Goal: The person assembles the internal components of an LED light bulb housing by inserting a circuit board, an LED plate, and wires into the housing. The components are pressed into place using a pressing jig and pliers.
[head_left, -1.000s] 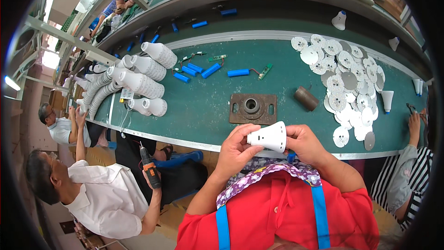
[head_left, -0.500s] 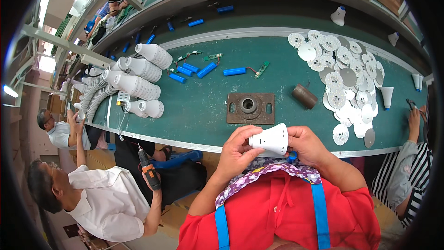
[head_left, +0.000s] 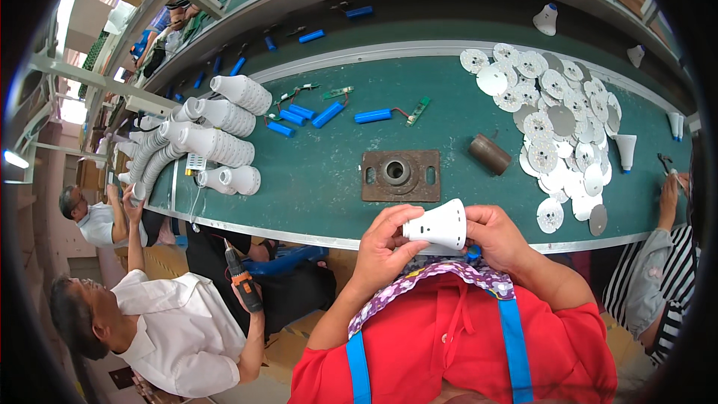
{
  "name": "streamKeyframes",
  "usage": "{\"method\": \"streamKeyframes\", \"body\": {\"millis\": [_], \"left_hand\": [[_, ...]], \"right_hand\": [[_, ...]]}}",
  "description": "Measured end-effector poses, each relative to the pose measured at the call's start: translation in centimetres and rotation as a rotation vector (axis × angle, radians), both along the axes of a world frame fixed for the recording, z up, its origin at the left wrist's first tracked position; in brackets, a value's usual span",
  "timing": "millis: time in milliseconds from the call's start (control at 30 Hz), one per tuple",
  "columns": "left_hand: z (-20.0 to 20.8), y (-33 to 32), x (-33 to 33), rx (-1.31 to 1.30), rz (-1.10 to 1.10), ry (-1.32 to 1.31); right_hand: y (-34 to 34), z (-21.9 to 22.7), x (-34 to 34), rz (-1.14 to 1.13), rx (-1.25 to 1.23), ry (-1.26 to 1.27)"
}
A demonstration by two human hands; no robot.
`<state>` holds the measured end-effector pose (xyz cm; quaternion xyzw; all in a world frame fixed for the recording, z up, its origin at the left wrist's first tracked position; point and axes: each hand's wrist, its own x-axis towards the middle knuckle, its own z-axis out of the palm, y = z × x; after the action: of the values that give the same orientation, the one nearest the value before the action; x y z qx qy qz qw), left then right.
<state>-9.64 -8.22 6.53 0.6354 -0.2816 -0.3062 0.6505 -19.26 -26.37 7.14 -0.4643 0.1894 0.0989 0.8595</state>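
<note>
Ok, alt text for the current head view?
A person's left hand and right hand hold a white flared housing at a green workbench. Beyond lie a metal plate, a brown cylinder, blue batteries, round discs and nested white shells.

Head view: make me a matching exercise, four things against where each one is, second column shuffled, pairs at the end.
Things
1. Flared bulb housing at lower centre
2. Brown cylinder
3. Cordless drill
4. Round LED boards

Places
A. In a heap toward the right of the green bench
B. Held by the left grip and right grip
C. Just right of the slotted metal plate
D. Held by a co-worker at the left

Pairs: 1-B; 2-C; 3-D; 4-A
</note>
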Motion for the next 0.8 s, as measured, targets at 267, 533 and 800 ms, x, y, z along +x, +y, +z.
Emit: {"method": "streamKeyframes", "body": {"millis": [267,533,800], "left_hand": [[0.3,-0.1,0.3,0.026,-0.024,-0.038],[0.3,0.2,0.8,0.073,-0.026,-0.43],[0.0,0.0,-1.0,-0.343,0.223,-0.088]], "right_hand": [[-0.2,-0.9,-0.4,0.001,0.034,-0.021],[-0.8,1.7,0.1,0.16,-0.166,-0.067],[0.5,1.6,0.9,0.045,-0.452,-0.35]]}}
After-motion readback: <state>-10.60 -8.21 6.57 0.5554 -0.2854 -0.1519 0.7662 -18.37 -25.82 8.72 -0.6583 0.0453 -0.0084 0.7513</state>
